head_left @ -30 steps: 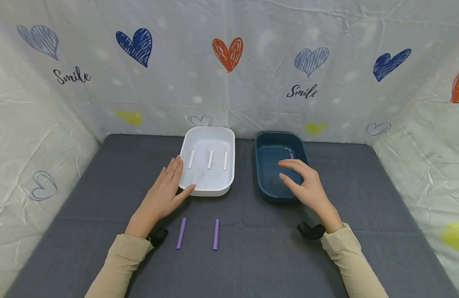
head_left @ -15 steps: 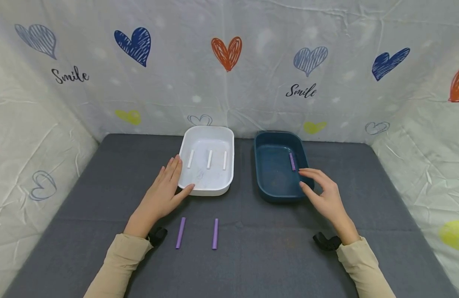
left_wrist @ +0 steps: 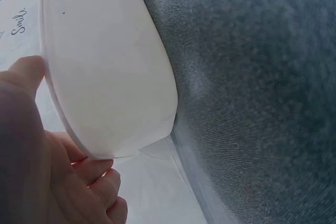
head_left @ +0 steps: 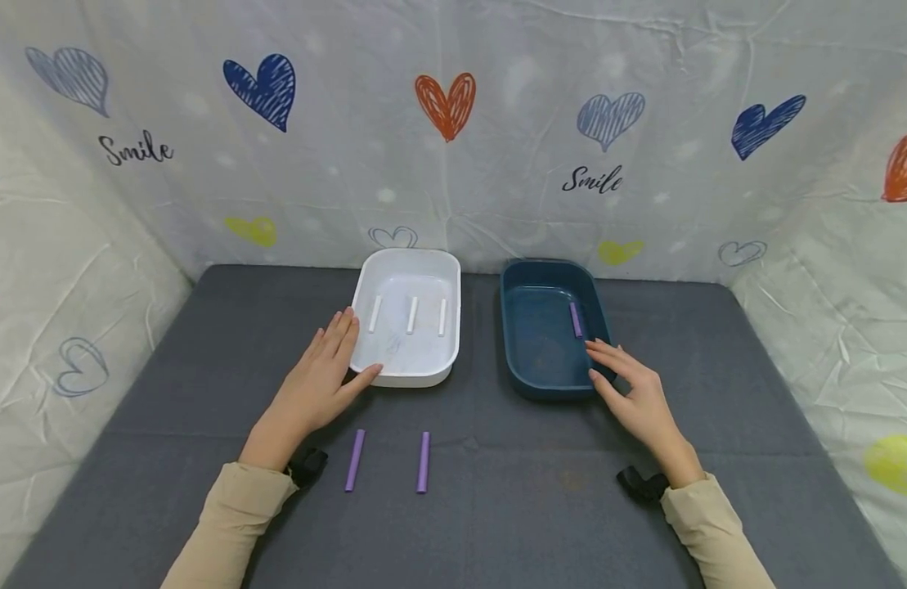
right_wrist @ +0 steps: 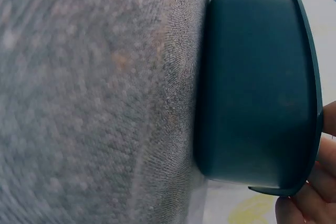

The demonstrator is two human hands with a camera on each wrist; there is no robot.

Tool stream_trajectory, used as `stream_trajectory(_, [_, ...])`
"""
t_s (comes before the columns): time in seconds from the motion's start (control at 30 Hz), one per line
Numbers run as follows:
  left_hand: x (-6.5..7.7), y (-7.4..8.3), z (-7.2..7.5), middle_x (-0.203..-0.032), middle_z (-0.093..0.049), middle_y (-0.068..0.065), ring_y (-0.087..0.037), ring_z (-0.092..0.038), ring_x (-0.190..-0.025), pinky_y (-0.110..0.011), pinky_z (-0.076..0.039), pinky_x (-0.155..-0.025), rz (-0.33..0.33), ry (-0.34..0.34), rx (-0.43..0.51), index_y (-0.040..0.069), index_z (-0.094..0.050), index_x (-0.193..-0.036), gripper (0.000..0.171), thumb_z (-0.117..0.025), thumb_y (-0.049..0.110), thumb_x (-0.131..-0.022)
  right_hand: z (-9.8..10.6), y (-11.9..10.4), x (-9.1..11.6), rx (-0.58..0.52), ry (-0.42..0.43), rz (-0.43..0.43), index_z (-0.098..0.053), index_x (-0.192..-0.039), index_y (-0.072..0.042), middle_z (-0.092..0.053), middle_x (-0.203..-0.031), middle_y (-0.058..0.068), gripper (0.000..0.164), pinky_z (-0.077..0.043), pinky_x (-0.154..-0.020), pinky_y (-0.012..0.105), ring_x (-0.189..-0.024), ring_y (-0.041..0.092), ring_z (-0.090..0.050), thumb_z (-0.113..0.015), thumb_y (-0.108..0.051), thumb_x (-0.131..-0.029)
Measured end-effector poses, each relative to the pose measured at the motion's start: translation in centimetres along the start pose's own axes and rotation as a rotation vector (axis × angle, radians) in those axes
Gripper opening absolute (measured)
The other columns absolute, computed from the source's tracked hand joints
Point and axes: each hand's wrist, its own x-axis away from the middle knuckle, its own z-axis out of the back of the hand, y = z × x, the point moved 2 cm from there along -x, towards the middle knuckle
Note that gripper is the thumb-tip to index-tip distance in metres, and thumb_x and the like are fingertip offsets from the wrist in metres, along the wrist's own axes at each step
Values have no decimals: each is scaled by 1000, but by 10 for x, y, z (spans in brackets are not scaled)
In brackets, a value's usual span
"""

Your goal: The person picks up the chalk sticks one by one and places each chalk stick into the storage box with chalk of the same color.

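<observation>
In the head view my left hand (head_left: 311, 390) rests on the left rim of a white tray (head_left: 412, 380), fingers straight and thumb at the near left corner. Several white chalk-like sticks, three of them, lie inside, among them a middle stick (head_left: 412, 316). My right hand (head_left: 639, 400) touches the right rim of a dark teal tray (head_left: 549, 360) with relaxed fingers. One purple stick (head_left: 576, 320) lies in that tray. On the cloth in front of the trays lie a left purple stick (head_left: 355, 460) and a right purple stick (head_left: 423, 462). Neither hand holds a stick.
A grey cloth (head_left: 512, 507) covers the table. Behind it hangs a pale curtain (head_left: 527, 123) with printed hearts, close to the far ends of both trays. A gap of cloth separates the two trays.
My right hand has moved right, from above the teal tray to its right rim, uncovering the purple stick inside. My left hand has stayed on the white tray.
</observation>
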Motion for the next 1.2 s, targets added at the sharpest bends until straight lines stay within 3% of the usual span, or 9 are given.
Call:
stream_trajectory(0.13, [3, 0, 1, -165, -5, -19, -33, -4, -152, -53, -11, -121, -4, -2, 8, -5, -13, -156, 87, -43, 56, -102, -1, 1, 0, -3, 4, 14, -67, -127, -1, -61, -133, 19, 40, -32, -113, 52, -129, 33, -53, -69, 6, -89])
stream_trajectory(0.4, [15, 4, 5, -164, -9, -20, -32, -7, -152, -54, -15, -120, -58, 5, 54, -5, -18, -156, 83, -48, 51, -102, -2, 6, 2, 11, -37, -3, -65, -130, -1, -60, -133, 21, 39, -29, -116, 47, -132, 28, -51, -69, 0, -91])
stream_trajectory(0.67, [34, 19, 7, -161, -23, -19, -35, -22, -148, -57, -27, -115, -141, 69, 132, -3, -31, -154, 77, -62, 41, -98, -3, 10, 4, 4, -26, 26, -66, -129, -1, -61, -132, 21, 38, -29, -115, 52, -132, 29, -51, -68, 2, -91])
stream_trajectory(0.9, [47, 40, 5, -156, -37, -14, -32, -38, -141, -55, -39, -107, -238, 159, 169, 2, -41, -151, 71, -71, 31, -93, -4, 12, 5, 8, -26, 31, -66, -128, 1, -61, -132, 21, 36, -27, -118, 43, -132, 29, -50, -68, 1, -92])
stream_trajectory(1.03, [53, 50, 1, -155, -40, -13, -32, -41, -140, -54, -42, -105, -290, 187, 182, 1, -45, -148, 71, -75, 30, -90, -4, 13, 4, 9, -23, 43, -66, -127, 2, -62, -131, 21, 35, -27, -118, 42, -132, 30, -51, -67, 2, -91])
stream_trajectory(1.2, [58, 59, -6, -155, -40, -11, -32, -38, -141, -46, -37, -111, -330, 224, 186, -3, -48, -145, 71, -70, 39, -93, -5, 14, 5, 12, -26, 53, -67, -127, 0, -63, -132, 17, 36, -27, -117, 46, -132, 30, -51, -67, 2, -92])
